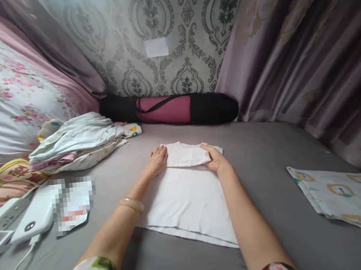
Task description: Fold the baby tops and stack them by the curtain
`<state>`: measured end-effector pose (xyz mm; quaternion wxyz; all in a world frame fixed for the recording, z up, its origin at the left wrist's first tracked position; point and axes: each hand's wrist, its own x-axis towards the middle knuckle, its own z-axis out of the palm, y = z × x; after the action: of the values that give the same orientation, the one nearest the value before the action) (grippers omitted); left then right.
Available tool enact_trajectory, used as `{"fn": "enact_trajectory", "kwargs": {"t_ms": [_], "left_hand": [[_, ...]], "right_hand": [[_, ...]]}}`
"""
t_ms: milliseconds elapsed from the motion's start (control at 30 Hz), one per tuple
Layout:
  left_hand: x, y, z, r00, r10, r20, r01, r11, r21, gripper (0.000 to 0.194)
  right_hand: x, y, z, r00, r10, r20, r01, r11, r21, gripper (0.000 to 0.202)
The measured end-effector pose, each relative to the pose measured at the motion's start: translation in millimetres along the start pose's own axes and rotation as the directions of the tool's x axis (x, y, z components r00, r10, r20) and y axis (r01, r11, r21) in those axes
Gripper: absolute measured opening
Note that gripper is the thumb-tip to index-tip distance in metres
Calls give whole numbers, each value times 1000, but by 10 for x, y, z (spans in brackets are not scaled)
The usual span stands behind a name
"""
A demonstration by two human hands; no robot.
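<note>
A white short-sleeved shirt (186, 194) lies flat on the grey bed sheet, its neckline away from me and its hem towards me. Across its upper part a layer of the same cloth is folded over. My left hand (159, 159) rests at the upper left edge of the shirt with its fingers stretched out flat. At the upper right, my right hand (215, 158) grips the end of the folded-over layer, thumb on top and the other fingers mostly hidden beneath the cloth.
Left of the shirt lie a pile of clothes (77, 139), a power bank (36, 214) with a cable, a power strip (6, 215) and a blurred-out phone (75, 206). Folded patterned cloth (344, 195) is at right. A black and pink long bag (165, 111) lies along the wall.
</note>
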<state>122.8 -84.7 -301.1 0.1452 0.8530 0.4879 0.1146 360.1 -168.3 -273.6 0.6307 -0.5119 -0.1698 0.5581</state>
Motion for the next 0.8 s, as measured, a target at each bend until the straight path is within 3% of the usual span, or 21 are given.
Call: {"fn": "enact_trajectory", "kwargs": {"t_ms": [133, 367, 433, 533, 600, 700, 800], "left_hand": [[-2, -43, 25, 995, 87, -41, -88, 996, -22, 53], [12, -50, 32, 998, 55, 26, -55, 998, 24, 58], [6, -35, 17, 998, 47, 46, -48, 998, 28, 59], [-4, -22, 3, 997, 51, 53, -53, 998, 24, 60], [-6, -24, 3, 997, 65, 49, -66, 998, 19, 61], [-2, -38, -1, 996, 72, 47, -73, 997, 12, 62], [-1, -33, -39, 997, 56, 61, -55, 998, -16, 60]], "right_hand": [[51, 54, -66, 983, -104, -152, 54, 952, -303, 34], [46, 20, -193, 954, -252, -163, 107, 793, -600, 34], [-19, 4, -185, 943, -304, -138, 107, 667, -737, 37], [-146, -13, -151, 929, -362, -70, 49, 311, -949, 39], [-225, -33, -127, 928, -366, -61, -11, 137, -990, 39], [-323, -107, -91, 939, -339, -61, -61, 10, -998, 37], [-406, -196, -20, 947, -315, -68, -85, -42, -995, 38]]}}
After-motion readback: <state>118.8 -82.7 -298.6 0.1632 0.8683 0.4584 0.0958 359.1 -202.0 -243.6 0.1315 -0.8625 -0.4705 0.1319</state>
